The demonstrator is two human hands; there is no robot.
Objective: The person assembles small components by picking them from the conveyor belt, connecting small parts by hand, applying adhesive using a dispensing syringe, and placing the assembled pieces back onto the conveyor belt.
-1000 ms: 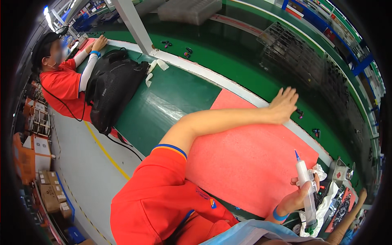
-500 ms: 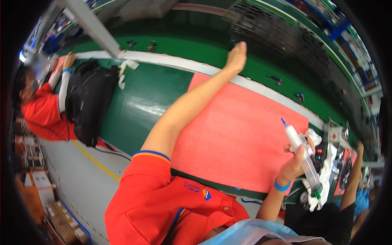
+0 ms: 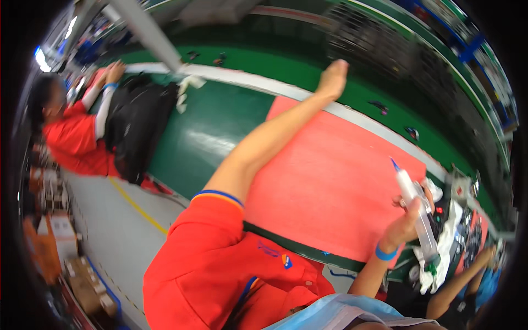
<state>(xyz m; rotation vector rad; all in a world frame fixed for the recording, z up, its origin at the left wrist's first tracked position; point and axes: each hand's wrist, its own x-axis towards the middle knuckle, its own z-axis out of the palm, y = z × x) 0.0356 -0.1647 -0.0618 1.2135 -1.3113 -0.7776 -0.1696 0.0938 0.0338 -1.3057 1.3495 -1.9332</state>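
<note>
Reaching over the far belt (image 3: 360, 99), beyond the mat (image 3: 330, 176), with the left hand (image 3: 332, 81), showing too blurred for telling its grip; with the right hand (image 3: 404, 223), gripping the syringe (image 3: 425, 231) at the mat's right edge, touching no small parts (image 3: 411, 133), finishing nothing visible yet.

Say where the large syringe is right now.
The large syringe is at the right of the head view, gripped in the right hand, its blue tip seen against the red mat.

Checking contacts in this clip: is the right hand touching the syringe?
Touching: the head view shows the right hand closed around the syringe, with no gap between them.
</note>
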